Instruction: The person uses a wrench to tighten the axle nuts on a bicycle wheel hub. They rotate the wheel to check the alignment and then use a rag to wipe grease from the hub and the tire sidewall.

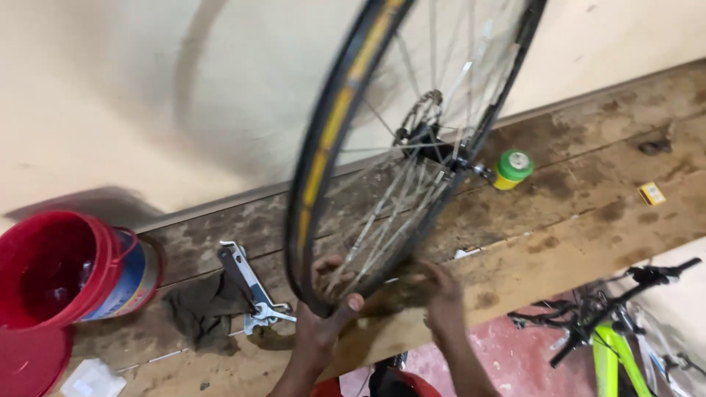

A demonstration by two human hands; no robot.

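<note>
A bicycle wheel (pixel 397 147) stands upright on a worn wooden bench (pixel 573 220), filling the centre of the frame from its lowest point at lower centre up past the top edge. It is seen nearly edge-on, its plane running from lower left to upper right, with the hub (pixel 430 140) and a disc rotor near the middle and a yellow strip along the inside of the rim. Both hands meet it at the bottom.

The left hand (pixel 323 309) comes up from lower centre and is closed on the rim, thumb on the near side and fingers (pixel 327 268) reaching in through the spokes. The right hand (pixel 437 294) is just to the right, palm against the tyre on the wheel's far side; its fingers look loosely spread on the rubber, but motion blur keeps me from telling whether they clamp it. The two hands are about equally close, and the wheel rises straight up and away from them.

At lower left of centre a metal wrench (pixel 250 287) lies on the bench beside a dark rag (pixel 202 309). A red bucket (pixel 66 268) lies tipped at far left. A green-capped can (pixel 512 169) stands by the wall at right of centre, with a small yellow box (pixel 651 193) further right. A green bicycle (pixel 610 331) shows at lower right, below the bench edge.
</note>
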